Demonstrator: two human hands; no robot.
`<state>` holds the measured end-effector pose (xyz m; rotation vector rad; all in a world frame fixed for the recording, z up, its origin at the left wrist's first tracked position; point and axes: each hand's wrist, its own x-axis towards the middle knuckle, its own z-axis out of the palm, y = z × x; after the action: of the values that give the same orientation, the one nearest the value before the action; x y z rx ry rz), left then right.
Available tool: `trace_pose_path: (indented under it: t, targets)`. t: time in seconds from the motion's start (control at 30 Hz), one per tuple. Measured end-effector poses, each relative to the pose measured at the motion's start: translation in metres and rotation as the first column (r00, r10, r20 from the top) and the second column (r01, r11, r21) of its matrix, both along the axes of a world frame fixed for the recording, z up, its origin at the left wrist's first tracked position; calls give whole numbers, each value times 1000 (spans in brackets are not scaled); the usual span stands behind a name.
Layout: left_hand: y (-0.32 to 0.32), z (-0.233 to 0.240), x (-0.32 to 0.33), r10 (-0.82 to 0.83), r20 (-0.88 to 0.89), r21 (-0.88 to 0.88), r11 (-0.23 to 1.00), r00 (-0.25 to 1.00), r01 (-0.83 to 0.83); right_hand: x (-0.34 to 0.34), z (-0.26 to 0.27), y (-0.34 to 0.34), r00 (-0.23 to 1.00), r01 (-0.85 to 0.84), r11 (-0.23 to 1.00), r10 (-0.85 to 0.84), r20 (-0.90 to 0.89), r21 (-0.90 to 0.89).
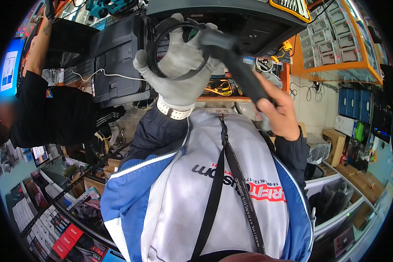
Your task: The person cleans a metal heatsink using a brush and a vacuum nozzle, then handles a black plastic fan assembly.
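Note:
My left hand [180,64], in a grey glove, is palm up with its fingers spread and holds a black ring [153,54] that lies across the palm. My bare right hand [280,114] grips the long handle of a black hand tool [249,78]. The tool's wider head is blurred and overlaps the ring's right side, so I cannot tell its exact kind or whether they touch. Just beyond my left hand stands a large dark casing [258,32]. Left of that hand is a black printer-like machine [114,62].
A co-worker [59,111] in dark clothes is at the left, one arm reaching forward. A white cable [101,72] crosses the black machine. A yellow-edged bit set [294,9] lies on the dark casing. Yellow-handled tools [224,87] fill a tray below. An orange-framed glass cabinet [340,42] stands right.

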<state>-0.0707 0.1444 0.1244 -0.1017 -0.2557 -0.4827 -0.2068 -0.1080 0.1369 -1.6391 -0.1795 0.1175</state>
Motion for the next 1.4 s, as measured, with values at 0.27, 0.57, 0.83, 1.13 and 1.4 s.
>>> trace_pose_path:
  t: [0.27,0.57,0.83,1.13,1.4]
  targets:
    - [2,9,-2,183,-83,208,965,980,-162,-11,-40,-14,998,40,995,-35,-53,88]
    - [-17,14,0,485,-71,522,763,871,-382,3,-30,21,979,78,969,-30,200,-235]
    - [-16,18,-6,544,-68,485,750,836,-449,-2,-30,23,981,190,968,-194,-13,-164]
    - [-23,24,-11,554,-29,714,594,832,-371,0,-16,5,991,26,961,12,136,-274]
    - [-21,13,-6,519,90,713,563,850,-419,-12,-20,0,997,62,963,-51,51,-263]
